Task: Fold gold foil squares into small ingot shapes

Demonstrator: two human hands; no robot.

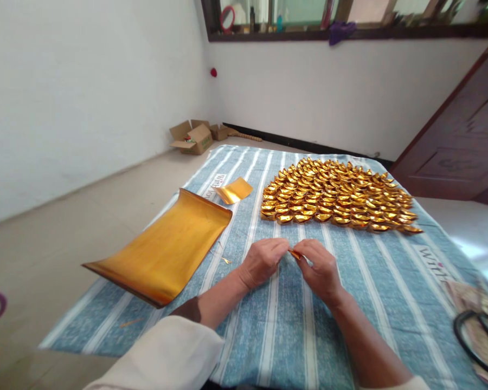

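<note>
A small folded piece of gold foil paper (295,254) is held between my two hands above the striped cloth. My right hand (320,270) pinches it between thumb and fingers. At its left tip, the fingers of my left hand (263,263) are closed, partly hiding that end. Beyond my hands spreads a large group of folded gold paper ingots (333,196), packed in rows. To the left lies a thick stack of large gold paper sheets (162,244) with curled edges. A smaller gold sheet (236,189) rests behind the stack.
A blue and white striped cloth (231,336) covers the table. Gold scraps (226,261) lie near my left forearm. At the right edge is a black looped handle (477,338). Open cardboard boxes (197,140) stand on the floor by the wall; a brown door (455,124) is at right.
</note>
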